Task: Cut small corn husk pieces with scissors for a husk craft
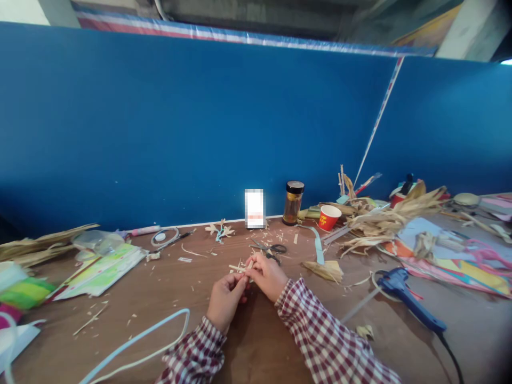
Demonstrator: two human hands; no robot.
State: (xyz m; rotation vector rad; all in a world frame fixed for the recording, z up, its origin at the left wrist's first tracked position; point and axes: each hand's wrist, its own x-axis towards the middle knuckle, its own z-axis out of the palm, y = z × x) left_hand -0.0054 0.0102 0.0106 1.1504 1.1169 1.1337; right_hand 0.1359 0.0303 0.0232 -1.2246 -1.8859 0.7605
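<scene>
Near the middle of the brown table, my left hand (228,297) and my right hand (267,276) meet at the fingertips. Both are closed on a small pale piece of husk (238,268), whose thin ends stick out beyond the fingers. Its exact shape is partly hidden by my fingers. Black scissors (272,248) lie on the table just past my right hand. Beyond my hands, a small husk figure with light blue strips (220,231) rests near the blue partition.
A blue glue gun (412,298) lies at the right with its cord. A lidded jar (293,204) and a red paper cup (330,217) stand at the back. Dried husks (394,213) and papers lie right, a green-white sheet (102,270) left.
</scene>
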